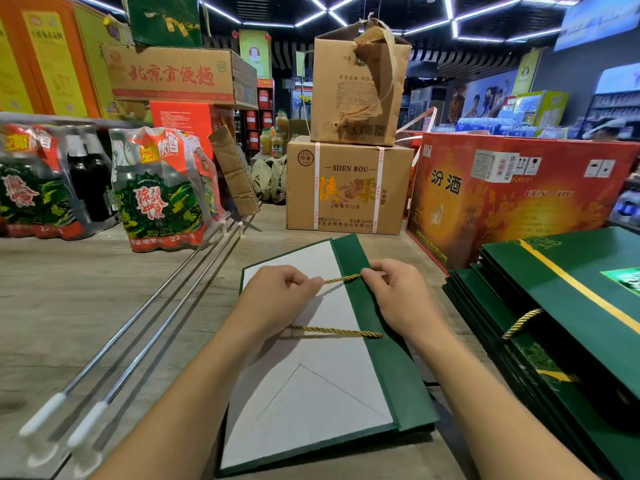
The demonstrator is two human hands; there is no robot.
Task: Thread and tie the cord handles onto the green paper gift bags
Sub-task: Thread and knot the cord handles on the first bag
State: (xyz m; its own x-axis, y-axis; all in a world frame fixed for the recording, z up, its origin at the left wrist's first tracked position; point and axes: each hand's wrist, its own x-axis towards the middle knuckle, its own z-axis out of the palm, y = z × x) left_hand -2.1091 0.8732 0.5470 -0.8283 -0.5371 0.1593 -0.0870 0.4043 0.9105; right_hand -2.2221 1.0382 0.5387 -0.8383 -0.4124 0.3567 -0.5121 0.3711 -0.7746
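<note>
wood-plank surface [86, 289], cartons [349, 188] walling its far edge. your flat green bag [388, 368] lies between metal rods [156, 323] at left and a stack of bags [571, 306] close at right. your left hand [280, 296] and right hand [398, 292] both pinch the gold cord [341, 279] at its fold.

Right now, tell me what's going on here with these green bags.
A person is fitting a gold cord onto a flattened green gift bag lying open on the wooden surface. Both hands pinch the far stretch of cord: the left hand over the white inside, the right hand at the green folded edge. The near stretch runs into that edge. A stack of green bags lies to the right.
</note>
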